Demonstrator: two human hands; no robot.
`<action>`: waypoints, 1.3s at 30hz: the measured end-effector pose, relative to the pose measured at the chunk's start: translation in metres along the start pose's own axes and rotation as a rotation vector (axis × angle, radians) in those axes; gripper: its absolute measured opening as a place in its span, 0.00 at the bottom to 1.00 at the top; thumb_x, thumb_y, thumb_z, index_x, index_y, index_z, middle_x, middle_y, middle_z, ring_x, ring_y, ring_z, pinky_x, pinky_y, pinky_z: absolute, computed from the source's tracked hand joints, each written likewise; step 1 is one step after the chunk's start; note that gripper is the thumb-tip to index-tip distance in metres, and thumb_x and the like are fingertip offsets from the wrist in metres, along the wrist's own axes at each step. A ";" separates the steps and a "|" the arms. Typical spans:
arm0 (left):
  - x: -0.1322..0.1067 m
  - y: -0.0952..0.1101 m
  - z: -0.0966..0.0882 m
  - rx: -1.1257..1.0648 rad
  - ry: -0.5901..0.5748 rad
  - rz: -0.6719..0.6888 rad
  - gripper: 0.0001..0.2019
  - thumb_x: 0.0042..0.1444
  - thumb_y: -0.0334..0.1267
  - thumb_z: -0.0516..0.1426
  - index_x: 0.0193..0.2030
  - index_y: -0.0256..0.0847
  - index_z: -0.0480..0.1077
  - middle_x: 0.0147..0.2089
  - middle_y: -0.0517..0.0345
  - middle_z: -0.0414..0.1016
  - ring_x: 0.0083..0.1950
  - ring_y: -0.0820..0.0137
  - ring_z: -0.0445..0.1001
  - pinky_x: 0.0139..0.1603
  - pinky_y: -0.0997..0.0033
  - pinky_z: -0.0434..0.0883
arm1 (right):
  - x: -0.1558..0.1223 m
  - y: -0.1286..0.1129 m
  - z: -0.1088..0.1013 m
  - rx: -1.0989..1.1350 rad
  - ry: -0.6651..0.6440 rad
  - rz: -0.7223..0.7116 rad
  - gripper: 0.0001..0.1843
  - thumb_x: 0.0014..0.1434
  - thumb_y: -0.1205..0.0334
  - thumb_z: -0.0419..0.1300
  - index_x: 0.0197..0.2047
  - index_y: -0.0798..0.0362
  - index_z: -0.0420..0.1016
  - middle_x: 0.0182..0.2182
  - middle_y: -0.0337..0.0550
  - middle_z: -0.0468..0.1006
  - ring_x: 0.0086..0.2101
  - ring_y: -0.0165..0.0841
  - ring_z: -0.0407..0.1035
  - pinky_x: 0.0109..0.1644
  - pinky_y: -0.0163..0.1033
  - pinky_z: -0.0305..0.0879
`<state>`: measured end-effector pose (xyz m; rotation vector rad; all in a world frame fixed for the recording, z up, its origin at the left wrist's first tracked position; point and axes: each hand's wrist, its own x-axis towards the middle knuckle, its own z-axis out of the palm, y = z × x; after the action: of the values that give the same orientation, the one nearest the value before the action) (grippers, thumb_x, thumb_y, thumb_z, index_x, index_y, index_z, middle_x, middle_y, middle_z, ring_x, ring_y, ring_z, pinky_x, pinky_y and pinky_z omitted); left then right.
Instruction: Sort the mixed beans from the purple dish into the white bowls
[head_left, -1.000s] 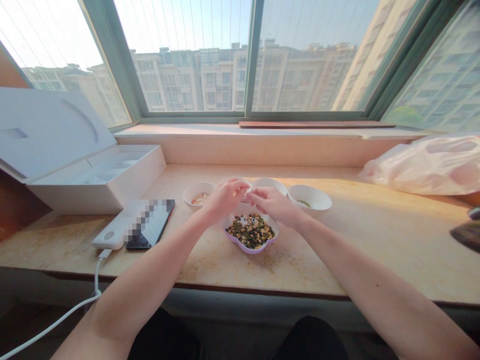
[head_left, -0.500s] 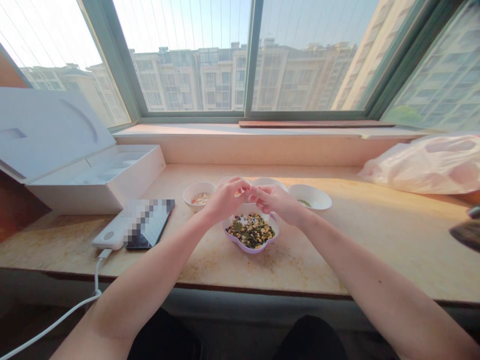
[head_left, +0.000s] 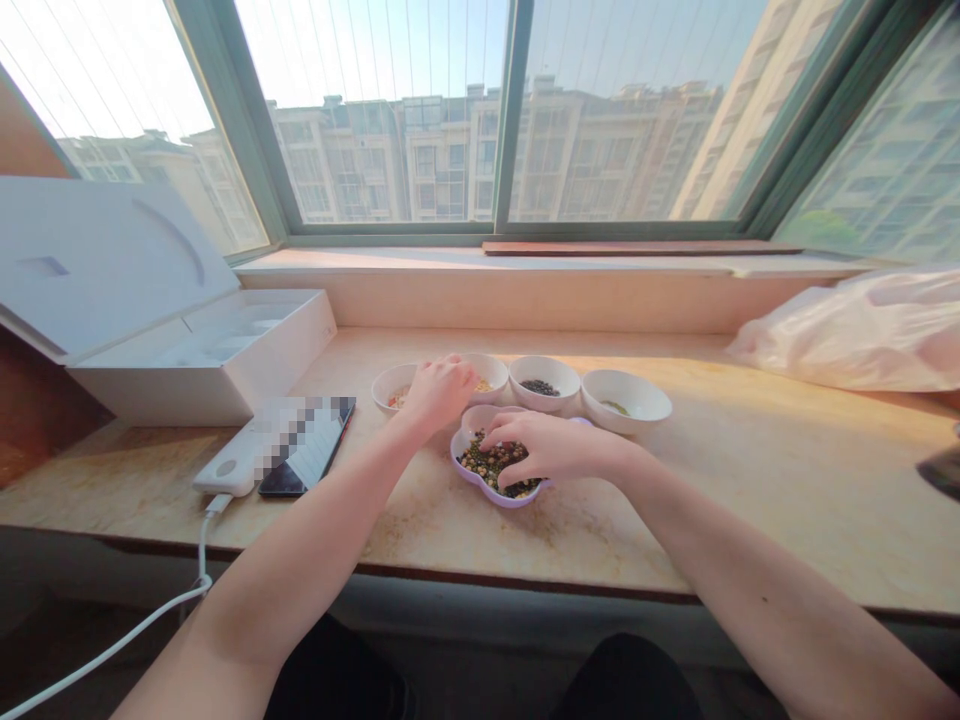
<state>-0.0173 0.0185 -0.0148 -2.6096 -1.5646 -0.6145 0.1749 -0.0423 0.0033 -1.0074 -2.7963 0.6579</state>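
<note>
left hand (head_left: pixel 442 392): curled over the white bowls (head_left: pixel 544 398), pinch unclear | right hand (head_left: pixel 551 447): spread, dipping into mixed beans (head_left: pixel 495 465) | petal-shaped dish (head_left: pixel 474 415): on table (head_left: pixel 675 500), just before the bowls, within both hands' reach

We note the left hand (head_left: pixel 441 393) curled between two white bowls, one (head_left: pixel 387 388) holding pale seeds. The right hand (head_left: pixel 553 447) rests its fingers (head_left: pixel 504 432) on mixed beans (head_left: pixel 491 462) in a lilac flower-shaped dish (head_left: pixel 465 468). Beyond, on the marble sill (head_left: pixel 750 500), stand a white bowl of black beans (head_left: pixel 544 378) and another white bowl (head_left: pixel 626 408) with a little greenish residue.
</note>
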 end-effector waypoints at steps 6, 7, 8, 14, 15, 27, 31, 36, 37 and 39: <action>0.000 0.000 0.001 -0.033 0.003 -0.004 0.20 0.72 0.40 0.47 0.45 0.41 0.82 0.50 0.46 0.80 0.50 0.58 0.77 0.55 0.55 0.67 | -0.001 0.003 0.000 0.029 0.010 0.018 0.03 0.56 0.66 0.67 0.35 0.52 0.84 0.34 0.44 0.81 0.39 0.41 0.72 0.38 0.41 0.63; 0.000 0.000 0.001 -0.038 0.004 -0.004 0.20 0.72 0.41 0.47 0.45 0.41 0.82 0.50 0.46 0.80 0.50 0.58 0.77 0.55 0.55 0.67 | -0.001 0.005 0.001 0.038 0.015 0.034 0.05 0.56 0.67 0.66 0.35 0.52 0.84 0.34 0.43 0.82 0.38 0.40 0.72 0.38 0.41 0.63; 0.000 0.000 0.001 -0.043 0.006 -0.005 0.20 0.72 0.41 0.48 0.45 0.41 0.82 0.50 0.47 0.80 0.50 0.58 0.77 0.56 0.55 0.67 | -0.001 0.006 0.002 0.045 0.014 0.049 0.06 0.56 0.67 0.66 0.37 0.51 0.85 0.34 0.42 0.82 0.38 0.39 0.72 0.38 0.40 0.63; -0.001 0.001 0.000 -0.042 0.013 -0.018 0.19 0.72 0.40 0.49 0.46 0.42 0.82 0.51 0.48 0.81 0.51 0.58 0.77 0.56 0.55 0.67 | 0.000 0.013 0.005 0.098 -0.018 0.114 0.10 0.57 0.65 0.65 0.40 0.52 0.87 0.36 0.41 0.85 0.35 0.35 0.74 0.37 0.38 0.63; -0.001 0.002 0.000 -0.038 0.015 -0.019 0.19 0.72 0.40 0.49 0.46 0.42 0.82 0.50 0.49 0.81 0.51 0.58 0.77 0.56 0.55 0.67 | 0.000 0.013 0.006 0.103 -0.019 0.124 0.10 0.57 0.65 0.65 0.40 0.53 0.87 0.35 0.41 0.85 0.35 0.35 0.74 0.36 0.38 0.63; -0.001 0.002 -0.001 -0.058 0.022 -0.023 0.18 0.72 0.40 0.50 0.46 0.41 0.81 0.51 0.48 0.80 0.53 0.58 0.77 0.57 0.54 0.66 | -0.004 0.009 -0.002 0.172 0.036 0.152 0.16 0.57 0.70 0.60 0.44 0.51 0.87 0.42 0.42 0.87 0.41 0.37 0.79 0.46 0.38 0.69; -0.001 0.002 0.000 -0.068 0.033 -0.021 0.18 0.72 0.40 0.50 0.45 0.41 0.81 0.50 0.48 0.80 0.52 0.58 0.77 0.57 0.53 0.66 | -0.006 0.013 -0.004 0.205 0.075 0.124 0.15 0.59 0.69 0.59 0.44 0.51 0.87 0.43 0.41 0.88 0.44 0.37 0.80 0.51 0.39 0.71; -0.002 0.001 -0.001 -0.079 0.051 -0.006 0.17 0.71 0.38 0.50 0.43 0.41 0.81 0.49 0.49 0.80 0.51 0.58 0.77 0.56 0.54 0.68 | -0.006 0.016 -0.003 0.208 0.126 0.093 0.15 0.60 0.70 0.57 0.45 0.50 0.84 0.45 0.42 0.87 0.46 0.37 0.79 0.55 0.41 0.71; -0.003 0.002 -0.002 -0.084 0.059 0.000 0.17 0.71 0.37 0.50 0.42 0.41 0.81 0.48 0.49 0.80 0.50 0.59 0.77 0.55 0.55 0.68 | -0.005 0.017 -0.001 0.225 0.148 0.083 0.14 0.61 0.69 0.57 0.45 0.51 0.83 0.45 0.42 0.87 0.47 0.37 0.79 0.55 0.42 0.71; -0.004 0.004 -0.003 -0.124 0.082 0.022 0.17 0.71 0.36 0.50 0.40 0.40 0.81 0.45 0.50 0.80 0.48 0.61 0.78 0.53 0.58 0.70 | -0.004 0.021 0.001 0.319 0.215 0.090 0.11 0.62 0.67 0.58 0.46 0.51 0.80 0.44 0.44 0.86 0.46 0.38 0.79 0.54 0.43 0.72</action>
<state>-0.0163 0.0125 -0.0122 -2.6469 -1.5185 -0.8312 0.1897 -0.0306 -0.0066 -1.0700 -2.3783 0.9107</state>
